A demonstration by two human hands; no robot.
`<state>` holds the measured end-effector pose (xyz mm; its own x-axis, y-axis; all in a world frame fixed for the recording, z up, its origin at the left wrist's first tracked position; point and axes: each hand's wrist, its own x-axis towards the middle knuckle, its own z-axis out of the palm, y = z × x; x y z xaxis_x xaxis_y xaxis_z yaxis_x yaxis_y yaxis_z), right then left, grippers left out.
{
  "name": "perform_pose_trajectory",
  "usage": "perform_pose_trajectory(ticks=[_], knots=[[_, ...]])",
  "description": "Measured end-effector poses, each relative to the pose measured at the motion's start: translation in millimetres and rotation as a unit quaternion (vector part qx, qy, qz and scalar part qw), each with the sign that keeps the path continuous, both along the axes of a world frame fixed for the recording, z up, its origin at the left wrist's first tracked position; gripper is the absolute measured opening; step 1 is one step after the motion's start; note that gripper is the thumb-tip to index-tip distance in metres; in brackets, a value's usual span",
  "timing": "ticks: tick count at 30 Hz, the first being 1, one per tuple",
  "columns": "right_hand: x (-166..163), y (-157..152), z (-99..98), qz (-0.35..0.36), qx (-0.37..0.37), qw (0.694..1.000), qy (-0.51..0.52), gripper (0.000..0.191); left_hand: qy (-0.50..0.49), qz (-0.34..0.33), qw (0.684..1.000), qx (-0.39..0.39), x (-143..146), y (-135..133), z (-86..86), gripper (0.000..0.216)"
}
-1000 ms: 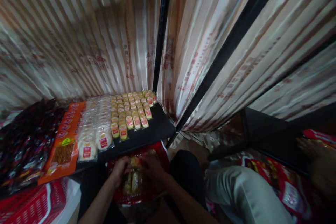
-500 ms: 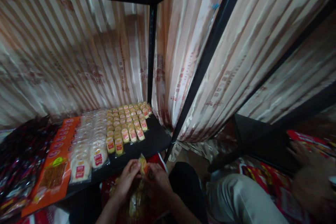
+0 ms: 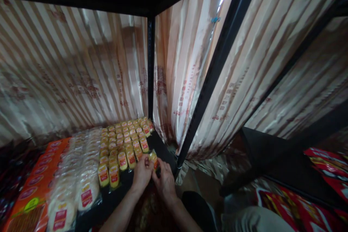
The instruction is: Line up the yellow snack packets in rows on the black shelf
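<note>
A small yellow snack pack in clear wrap with a red label is between my hands, just over the front right part of the black shelf. My left hand pinches its left side with thumb and curled fingers. On the other side, my right hand has thumb and fingers against the pack's right edge. Close by on the left stand rows of matching yellow packs. Bags of round white cakes are lined up beside them.
An orange snack packet and dark glossy packets lie at the far left. Black posts rise at the shelf corner and to the right. Pleated curtains hang behind. Red packets and a person's pale trouser leg are at right.
Both my hands have carried the yellow pack forward over the shelf's edge, nearer the rows. The view has shifted. The other person's hand at right has left the picture.
</note>
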<state>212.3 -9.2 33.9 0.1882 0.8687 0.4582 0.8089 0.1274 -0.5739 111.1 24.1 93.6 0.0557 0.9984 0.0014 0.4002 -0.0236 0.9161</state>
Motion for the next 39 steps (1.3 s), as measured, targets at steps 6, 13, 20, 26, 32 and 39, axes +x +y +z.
perform_pose_trajectory(ticks=[6, 13, 20, 26, 32, 39], knots=[[5, 46, -8.9, -0.043, -0.001, 0.993, 0.113, 0.046, 0.125, -0.031, 0.992, 0.014, 22, 48, 11.0, 0.032], [7, 92, -19.7, -0.063, 0.021, 0.983, 0.169, 0.037, 0.208, -0.055, 0.976, 0.035, 40, 92, 18.3, 0.040], [15, 122, -25.8, -0.002, 0.035, 0.986, 0.162, 0.032, 0.239, -0.042, 0.970, 0.029, 49, 123, 22.3, 0.036], [18, 142, -43.7, -0.004, 0.069, 0.992, 0.107, 0.047, 0.227, -0.048, 0.972, 0.042, 54, 147, 15.0, 0.037], [20, 153, -42.8, 0.025, 0.061, 0.993, 0.095, 0.054, 0.270, -0.054, 0.961, 0.042, 54, 163, 14.3, 0.036], [19, 161, -40.8, 0.036, 0.043, 0.995, 0.077, 0.052, 0.370, -0.036, 0.923, 0.095, 49, 173, 19.1, 0.034]])
